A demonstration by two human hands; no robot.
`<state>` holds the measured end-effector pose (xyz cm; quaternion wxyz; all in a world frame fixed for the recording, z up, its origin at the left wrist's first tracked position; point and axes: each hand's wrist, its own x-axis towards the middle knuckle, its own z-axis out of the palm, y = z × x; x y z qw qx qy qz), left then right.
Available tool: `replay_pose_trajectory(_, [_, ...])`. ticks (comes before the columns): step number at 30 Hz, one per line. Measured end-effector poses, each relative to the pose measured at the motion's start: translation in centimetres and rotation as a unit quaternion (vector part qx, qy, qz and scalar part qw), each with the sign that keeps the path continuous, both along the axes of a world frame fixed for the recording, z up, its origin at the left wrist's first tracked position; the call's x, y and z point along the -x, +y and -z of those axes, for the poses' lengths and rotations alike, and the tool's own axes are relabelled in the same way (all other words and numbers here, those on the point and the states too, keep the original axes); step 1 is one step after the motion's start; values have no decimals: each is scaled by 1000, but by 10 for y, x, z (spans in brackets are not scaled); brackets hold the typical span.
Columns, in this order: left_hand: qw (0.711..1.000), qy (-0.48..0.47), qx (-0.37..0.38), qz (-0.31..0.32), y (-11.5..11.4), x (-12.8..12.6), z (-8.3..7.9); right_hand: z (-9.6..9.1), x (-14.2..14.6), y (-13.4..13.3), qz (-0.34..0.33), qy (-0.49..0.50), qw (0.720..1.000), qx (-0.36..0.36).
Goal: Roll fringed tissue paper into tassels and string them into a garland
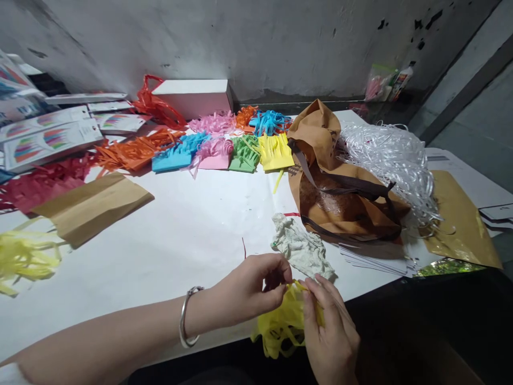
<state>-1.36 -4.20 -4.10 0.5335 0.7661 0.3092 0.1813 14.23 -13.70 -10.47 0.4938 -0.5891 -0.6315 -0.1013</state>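
My right hand (331,331) is closed around a bunch of yellow fringed paper (280,326) at the table's front edge, its loose strips hanging down to the left. My left hand (252,289), with a silver bangle (184,318) at the wrist, is curled in a pinch at the top of that bunch. What its fingertips grip, if anything, is hidden. Just beyond the hands lies a crumpled whitish cloth (300,243). A thin dark red strand (243,248) shows behind my left hand.
Fringed paper bundles line the back, among them yellow (276,152), green (243,154), blue (180,152) and orange (134,152). A brown bag (348,208) and white strings (388,155) lie right. Brown paper (94,206) and yellow strips (28,262) lie left. A white box (194,96) stands behind.
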Motion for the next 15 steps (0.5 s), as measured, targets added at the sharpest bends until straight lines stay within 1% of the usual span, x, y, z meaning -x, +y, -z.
replay_pose_trajectory(2, [989,13,-144,12,-5,2,0,-1,2,3,-33,-32,999,3])
replay_pose_trajectory(4, [961,26,-275,34,-9,4,0,-2,4,5,-58,-41,997,7])
replay_pose_trajectory(5, [943,39,-327,47,-11,5,0,-3,4,6,-62,-39,997,7])
replay_pose_trajectory(7, [910,73,-401,73,-13,6,0,-4,3,7,-56,-42,998,5])
replay_pose_trajectory(9, [885,102,-445,92,-14,9,-1,-6,2,8,-57,-56,997,4])
replay_pose_trajectory(11, [872,115,-463,109,-13,11,-3,-7,2,7,-82,-59,995,7])
replay_pose_trajectory(13, [867,116,-469,126,-14,14,-4,-6,2,7,-115,-46,992,9])
replay_pose_trajectory(15, [869,104,-466,132,-17,16,-5,-6,4,6,-133,-20,991,9])
